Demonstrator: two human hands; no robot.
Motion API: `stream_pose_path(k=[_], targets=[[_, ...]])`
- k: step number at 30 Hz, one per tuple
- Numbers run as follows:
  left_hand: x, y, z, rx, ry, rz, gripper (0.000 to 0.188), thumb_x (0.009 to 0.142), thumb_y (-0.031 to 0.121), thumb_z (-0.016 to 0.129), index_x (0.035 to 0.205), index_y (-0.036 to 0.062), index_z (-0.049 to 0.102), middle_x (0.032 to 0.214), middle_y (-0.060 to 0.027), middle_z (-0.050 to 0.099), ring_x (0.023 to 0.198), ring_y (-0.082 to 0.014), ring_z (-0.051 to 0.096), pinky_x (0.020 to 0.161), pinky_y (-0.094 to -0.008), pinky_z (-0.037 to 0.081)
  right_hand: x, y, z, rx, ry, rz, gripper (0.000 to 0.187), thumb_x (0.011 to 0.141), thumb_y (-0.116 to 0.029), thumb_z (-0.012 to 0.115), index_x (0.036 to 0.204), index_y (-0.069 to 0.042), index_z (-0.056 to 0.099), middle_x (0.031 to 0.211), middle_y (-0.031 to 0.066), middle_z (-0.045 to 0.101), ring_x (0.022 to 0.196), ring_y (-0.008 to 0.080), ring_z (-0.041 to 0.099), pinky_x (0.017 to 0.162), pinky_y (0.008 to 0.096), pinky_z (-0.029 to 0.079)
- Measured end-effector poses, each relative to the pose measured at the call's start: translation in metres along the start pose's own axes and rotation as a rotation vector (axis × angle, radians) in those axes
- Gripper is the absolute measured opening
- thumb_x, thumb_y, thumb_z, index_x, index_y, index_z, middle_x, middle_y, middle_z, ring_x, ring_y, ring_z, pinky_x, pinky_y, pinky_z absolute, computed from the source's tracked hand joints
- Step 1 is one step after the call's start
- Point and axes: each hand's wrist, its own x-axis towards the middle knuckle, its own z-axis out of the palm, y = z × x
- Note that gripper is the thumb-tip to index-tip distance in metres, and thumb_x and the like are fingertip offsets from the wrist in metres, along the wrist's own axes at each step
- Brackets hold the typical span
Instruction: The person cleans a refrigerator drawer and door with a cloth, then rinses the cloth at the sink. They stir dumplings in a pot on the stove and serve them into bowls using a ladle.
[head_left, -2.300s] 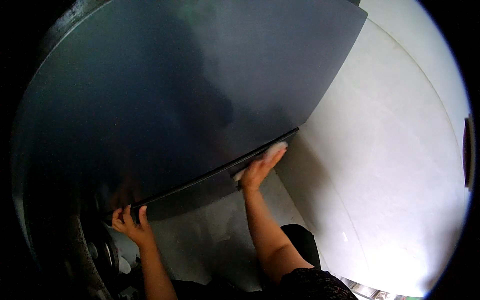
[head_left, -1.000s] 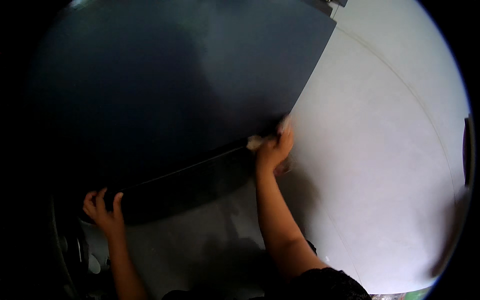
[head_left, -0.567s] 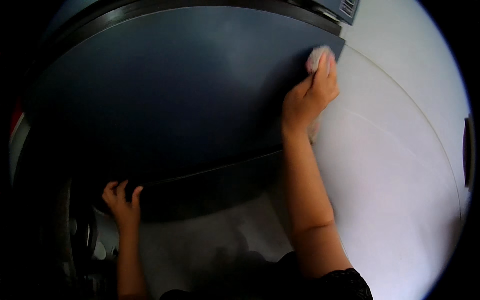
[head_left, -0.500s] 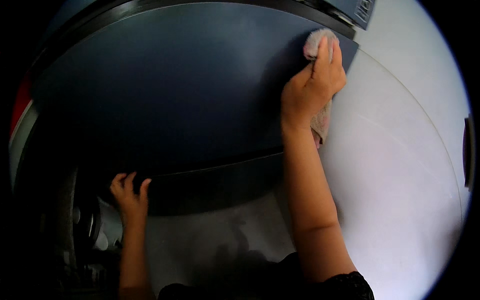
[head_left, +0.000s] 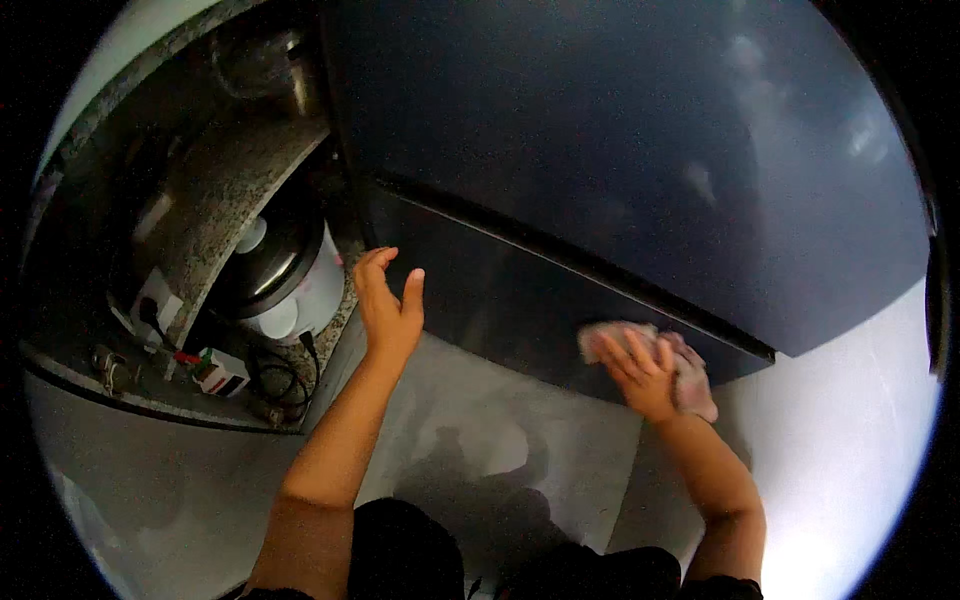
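Observation:
My right hand [head_left: 645, 380] presses a crumpled beige-pink cloth [head_left: 695, 388] against the dark lower panel [head_left: 490, 285] of what looks like a refrigerator. Its fingers are spread over the cloth, near that panel's right end. Above a black gap sits the large glossy dark blue upper door [head_left: 570, 120]. My left hand [head_left: 390, 315] holds nothing, its thumb and fingers apart, by the left end of the lower panel. Whether its fingertips touch the panel cannot be told.
At left, granite shelves [head_left: 255, 165] hold a white rice cooker [head_left: 318, 290] with a dark lid. Close by are a small white box [head_left: 220, 373], black cords [head_left: 290, 385] and a wall socket [head_left: 158, 305]. Grey floor [head_left: 400, 420] lies below; a pale wall [head_left: 850, 420] stands at right.
My right hand has brought the cloth from the upper door's right edge down to the lower panel. The view has swung, bringing the shelves at left into sight. My left hand remains open.

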Motion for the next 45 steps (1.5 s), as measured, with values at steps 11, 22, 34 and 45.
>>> stream_pose_path(k=[11, 22, 34, 45], targets=[[-0.04, -0.031, 0.015, -0.117, -0.124, -0.11, 0.047, 0.095, 0.01, 0.043, 0.14, 0.0039, 0.034, 0.149, -0.0185, 0.024, 0.136, -0.0345, 0.028, 0.109, -0.0394, 0.025, 0.203, -0.061, -0.024, 0.114, 0.209, -0.061, 0.054, 0.084, -0.02, 0.046, 0.137, -0.01, 0.045, 0.148, 0.0017, 0.033, 0.137, 0.0239, 0.029, 0.106, 0.044, 0.027], [-0.054, -0.055, 0.022, -0.073, -0.183, 0.033, 0.063, 0.081, -0.005, 0.051, 0.139, 0.015, 0.041, 0.152, -0.0193, 0.016, 0.137, -0.0391, 0.024, 0.108, -0.0517, 0.023, 0.151, -0.072, 0.004, -0.243, -0.249, -0.323, 0.066, 0.087, -0.034, 0.04, 0.148, -0.019, 0.02, 0.154, -0.0027, 0.013, 0.143, 0.0177, 0.007, 0.116, 0.0428, 0.004], [-0.051, -0.059, 0.019, 0.037, -0.177, 0.032, 0.06, 0.08, -0.006, 0.046, 0.138, 0.0074, 0.041, 0.146, -0.0208, 0.031, 0.134, -0.0355, 0.032, 0.109, -0.0516, 0.019, 0.136, -0.087, 0.033, -0.209, -0.3, -0.538, 0.06, 0.088, -0.031, 0.042, 0.143, -0.011, 0.032, 0.156, 0.0014, 0.008, 0.143, 0.0233, 0.005, 0.113, 0.0443, 0.006], [-0.049, -0.062, 0.008, -0.073, -0.091, -0.103, 0.055, 0.087, -0.005, 0.041, 0.141, 0.0043, 0.034, 0.149, -0.0152, 0.028, 0.136, -0.0344, 0.028, 0.111, -0.0398, 0.023, 0.192, -0.2, 0.103, -0.183, -0.21, -0.443, 0.065, 0.09, -0.031, 0.038, 0.147, -0.006, 0.019, 0.155, 0.0089, 0.009, 0.143, 0.0287, 0.005, 0.115, 0.0446, 0.005]])
